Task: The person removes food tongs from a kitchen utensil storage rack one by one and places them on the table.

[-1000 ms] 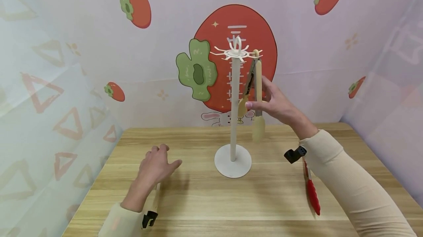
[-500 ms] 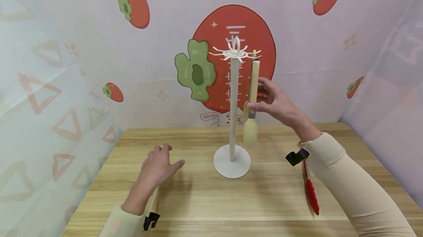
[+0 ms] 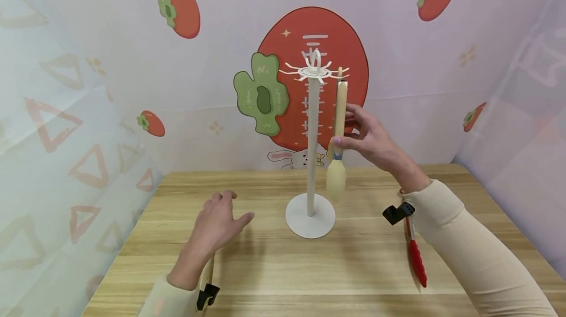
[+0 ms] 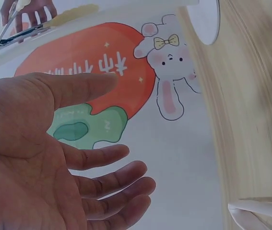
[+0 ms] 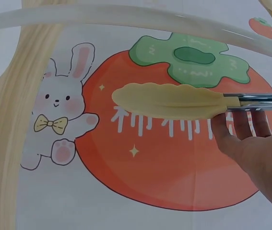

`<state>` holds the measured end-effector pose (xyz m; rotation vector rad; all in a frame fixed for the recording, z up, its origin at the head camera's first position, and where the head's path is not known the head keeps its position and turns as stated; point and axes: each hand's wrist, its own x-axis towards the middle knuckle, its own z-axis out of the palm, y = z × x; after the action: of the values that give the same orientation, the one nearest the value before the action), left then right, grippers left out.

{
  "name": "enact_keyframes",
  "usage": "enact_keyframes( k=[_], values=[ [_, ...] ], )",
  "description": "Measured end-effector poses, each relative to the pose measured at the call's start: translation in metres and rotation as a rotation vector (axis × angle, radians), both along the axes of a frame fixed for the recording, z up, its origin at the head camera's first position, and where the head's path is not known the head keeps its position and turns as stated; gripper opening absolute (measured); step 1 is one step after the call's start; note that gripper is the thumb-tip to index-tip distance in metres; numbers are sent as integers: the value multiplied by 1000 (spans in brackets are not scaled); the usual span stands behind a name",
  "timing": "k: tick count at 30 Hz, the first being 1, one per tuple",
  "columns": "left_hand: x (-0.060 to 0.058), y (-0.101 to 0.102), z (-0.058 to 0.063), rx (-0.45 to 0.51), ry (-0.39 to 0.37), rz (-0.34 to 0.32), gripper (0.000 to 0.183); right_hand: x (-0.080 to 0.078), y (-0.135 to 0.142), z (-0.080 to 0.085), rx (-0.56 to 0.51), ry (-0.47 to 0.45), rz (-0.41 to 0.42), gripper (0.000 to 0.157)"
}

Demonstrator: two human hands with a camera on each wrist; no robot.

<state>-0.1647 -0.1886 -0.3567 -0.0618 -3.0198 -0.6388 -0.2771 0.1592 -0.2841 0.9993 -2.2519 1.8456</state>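
Note:
Pale yellow kitchen tongs hang upright at a right-hand hook of the white stand, their loop end at the hook. My right hand pinches them between thumb and fingers. In the right wrist view, the scalloped yellow head of the tongs and their metal arms lie along my fingertips. My left hand is held above the table at the left, palm turned inward and fingers loosely spread, holding nothing. Beneath its wrist lies a long pale object, mostly hidden by the arm.
Red-tipped tongs lie on the wooden table at the right, partly behind my right sleeve. The stand's round base is mid-table, with several hooks spread around its top. A printed cloth backdrop rises behind the table.
The spread arms of the yellow tongs have come together between my right thumb and fingers. My left hand has drifted slightly to the right.

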Motion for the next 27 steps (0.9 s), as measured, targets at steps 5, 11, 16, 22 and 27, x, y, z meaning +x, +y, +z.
enact_keyframes(
  k=[5,11,16,22,27],
  values=[
    [1,2,0,2,5,-1,65,3,-1,2,9,18,-30,68],
    [1,4,0,8,12,-5,65,5,-1,3,18,39,-51,69],
    [2,5,0,9,19,-5,64,7,-1,2,23,47,-62,69],
    [2,4,-2,3,24,-3,65,10,-1,1,13,72,-83,68],
    [3,4,-2,0,30,-7,65,13,-2,2,-11,98,-106,66]
  ],
)
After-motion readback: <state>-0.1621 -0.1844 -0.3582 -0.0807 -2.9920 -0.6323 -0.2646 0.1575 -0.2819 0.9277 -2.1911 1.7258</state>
